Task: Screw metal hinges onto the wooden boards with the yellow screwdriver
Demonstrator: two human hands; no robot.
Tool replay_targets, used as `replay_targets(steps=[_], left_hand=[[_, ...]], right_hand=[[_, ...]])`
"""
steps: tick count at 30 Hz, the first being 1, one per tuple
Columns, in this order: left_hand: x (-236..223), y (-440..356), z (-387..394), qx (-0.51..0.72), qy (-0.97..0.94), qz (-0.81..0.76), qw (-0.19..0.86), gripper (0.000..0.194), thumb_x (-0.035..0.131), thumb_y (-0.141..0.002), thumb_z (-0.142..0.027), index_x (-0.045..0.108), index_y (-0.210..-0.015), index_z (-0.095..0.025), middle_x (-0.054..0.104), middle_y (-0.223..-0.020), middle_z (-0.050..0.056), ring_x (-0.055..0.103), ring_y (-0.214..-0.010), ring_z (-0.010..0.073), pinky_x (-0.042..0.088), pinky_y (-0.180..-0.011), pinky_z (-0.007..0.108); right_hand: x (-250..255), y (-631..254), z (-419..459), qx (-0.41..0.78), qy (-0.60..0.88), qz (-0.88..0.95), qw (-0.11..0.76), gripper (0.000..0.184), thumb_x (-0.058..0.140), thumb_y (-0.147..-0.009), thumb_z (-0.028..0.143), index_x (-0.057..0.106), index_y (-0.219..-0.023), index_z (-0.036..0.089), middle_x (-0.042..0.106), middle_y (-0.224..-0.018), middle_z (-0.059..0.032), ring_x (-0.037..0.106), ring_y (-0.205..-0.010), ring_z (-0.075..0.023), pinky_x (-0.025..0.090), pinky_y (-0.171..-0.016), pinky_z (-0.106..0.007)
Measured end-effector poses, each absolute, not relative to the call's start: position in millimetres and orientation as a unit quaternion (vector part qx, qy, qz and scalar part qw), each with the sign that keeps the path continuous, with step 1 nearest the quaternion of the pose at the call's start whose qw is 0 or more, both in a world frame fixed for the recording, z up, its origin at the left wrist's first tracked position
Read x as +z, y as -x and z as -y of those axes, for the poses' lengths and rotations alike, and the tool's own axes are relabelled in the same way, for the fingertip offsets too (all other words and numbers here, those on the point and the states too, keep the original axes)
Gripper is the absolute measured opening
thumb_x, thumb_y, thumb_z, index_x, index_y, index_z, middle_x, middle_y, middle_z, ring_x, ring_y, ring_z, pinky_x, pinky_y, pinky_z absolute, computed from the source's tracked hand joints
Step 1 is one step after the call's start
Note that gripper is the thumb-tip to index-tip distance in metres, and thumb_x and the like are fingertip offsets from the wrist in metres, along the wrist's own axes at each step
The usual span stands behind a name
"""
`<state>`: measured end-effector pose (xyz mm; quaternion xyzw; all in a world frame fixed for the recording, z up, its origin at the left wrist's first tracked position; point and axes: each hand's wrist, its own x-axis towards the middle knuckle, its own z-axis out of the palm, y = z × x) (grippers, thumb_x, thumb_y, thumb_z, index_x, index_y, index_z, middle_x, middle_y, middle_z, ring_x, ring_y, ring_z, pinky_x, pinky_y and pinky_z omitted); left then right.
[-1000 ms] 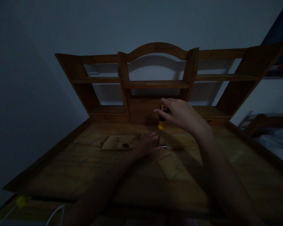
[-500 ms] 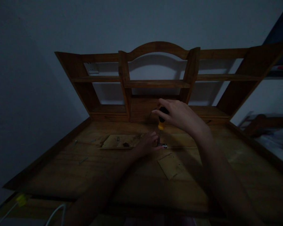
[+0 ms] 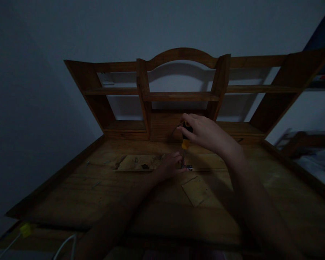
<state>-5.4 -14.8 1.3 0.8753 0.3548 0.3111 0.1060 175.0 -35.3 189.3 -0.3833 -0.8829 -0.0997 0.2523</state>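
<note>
The wooden surface (image 3: pixel 262 184) is the biggest thing here, and a wooden shelf (image 3: pixel 181 96) stands along its back edge. A long, pale strip of wood (image 3: pixel 128 164) lies on it, nearer the back edge than the front. A small, flat piece of wood (image 3: pixel 195 191) lies just in front of that strip.

The right hand (image 3: pixel 202 131) is up high, with its thumb and fingers closed around the screwdriver (image 3: pixel 185 144). The left hand (image 3: pixel 169 166) is low down over the strip, with its fingers bent. It is too dark to tell if they pinch anything.

To turn the screwdriver well, I think it is best to keep it straight up, push down gently and twist slowly. The left hand should keep the work still and its fingers out of the way, in case the tip slips.

The screwdriver hangs down under the right hand and points to a spot right beside the left fingertips. Its tip is too dark to see. The shiny metal piece (image 3: pixel 189 167) is below the right hand and just to the right of the left fingertips.

The smallest things are thin metal bits (image 3: pixel 96 184), maybe screws, toward the left edge.
</note>
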Motion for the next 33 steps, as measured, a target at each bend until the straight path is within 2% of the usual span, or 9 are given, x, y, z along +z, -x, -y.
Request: replay_targets(steps=[3,7,9,12,19,24,27,33], left_hand=[[0.2,5.8,14.1,0.310,-0.876,-0.354,0.109,0.031,0.072,-0.084,-0.048,0.064,-0.090,-0.019,0.061,-0.092,0.004,0.057,-0.085,0.0180,0.044,-0.073,0.030],[-0.1,5.9,14.2,0.309,-0.875,-0.357,0.109,0.033,0.072,-0.084,-0.049,0.064,-0.091,-0.018,0.061,-0.095,0.005,0.058,-0.086,0.0183,0.045,-0.075,0.030],[0.6,6.0,14.4,0.308,-0.874,-0.359,0.108,0.034,0.072,-0.083,-0.050,0.064,-0.090,-0.018,0.061,-0.095,0.005,0.058,-0.086,0.0185,0.045,-0.075,0.030],[2.1,6.2,14.5,0.312,-0.876,-0.351,0.114,0.033,0.072,-0.084,-0.050,0.064,-0.090,-0.018,0.061,-0.094,0.005,0.058,-0.086,0.0183,0.045,-0.075,0.030],[1.8,5.6,14.1,0.317,-0.872,-0.356,0.113,0.032,0.073,-0.084,-0.049,0.063,-0.089,-0.019,0.060,-0.092,0.004,0.057,-0.083,0.0175,0.044,-0.072,0.029],[1.8,5.6,14.1,0.306,-0.872,-0.365,0.113,0.032,0.073,-0.083,-0.049,0.064,-0.090,-0.019,0.060,-0.093,0.004,0.057,-0.086,0.0183,0.045,-0.075,0.030],[2.6,6.3,14.6,0.305,-0.873,-0.361,0.117,0.033,0.072,-0.084,-0.050,0.064,-0.091,-0.019,0.060,-0.095,0.005,0.057,-0.087,0.0185,0.046,-0.076,0.030],[2.8,6.2,13.3,0.308,-0.877,-0.348,0.122,0.033,0.072,-0.084,-0.049,0.063,-0.089,-0.018,0.060,-0.093,0.004,0.056,-0.084,0.0171,0.045,-0.073,0.029]], right_hand=[[189.4,-174.5,36.6,-0.116,0.394,0.879,0.244,0.030,0.044,-0.101,0.045,0.055,-0.111,0.019,0.067,-0.103,-0.0098,0.064,-0.098,-0.0266,0.045,-0.082,-0.036],[193.0,-176.1,38.2,-0.096,0.391,0.884,0.238,0.026,0.047,-0.097,0.033,0.056,-0.117,0.018,0.068,-0.111,-0.0103,0.064,-0.103,-0.0278,0.045,-0.087,-0.038],[193.8,-177.3,37.1,-0.076,0.379,0.890,0.242,0.030,0.048,-0.095,0.028,0.055,-0.122,0.018,0.067,-0.118,-0.0104,0.063,-0.108,-0.0275,0.045,-0.091,-0.037],[192.4,-178.1,34.3,-0.062,0.373,0.891,0.250,0.033,0.048,-0.097,0.032,0.053,-0.127,0.019,0.068,-0.119,-0.0100,0.063,-0.108,-0.0269,0.045,-0.091,-0.037],[191.1,-174.6,38.7,-0.134,0.434,0.863,0.222,0.034,0.042,-0.101,0.046,0.053,-0.117,0.018,0.070,-0.096,-0.0123,0.066,-0.092,-0.0294,0.046,-0.077,-0.037],[194.9,-175.0,41.6,-0.089,0.406,0.880,0.230,0.024,0.044,-0.097,0.030,0.054,-0.114,0.016,0.067,-0.108,-0.0126,0.064,-0.102,-0.0279,0.046,-0.086,-0.038],[194.3,-175.0,39.1,-0.073,0.389,0.884,0.247,0.028,0.045,-0.095,0.024,0.054,-0.120,0.015,0.065,-0.114,-0.0125,0.061,-0.109,-0.0270,0.045,-0.093,-0.038],[189.9,-174.3,34.6,-0.110,0.411,0.873,0.238,0.026,0.037,-0.102,0.033,0.056,-0.111,0.017,0.064,-0.107,-0.0124,0.063,-0.102,-0.0267,0.046,-0.089,-0.039]])
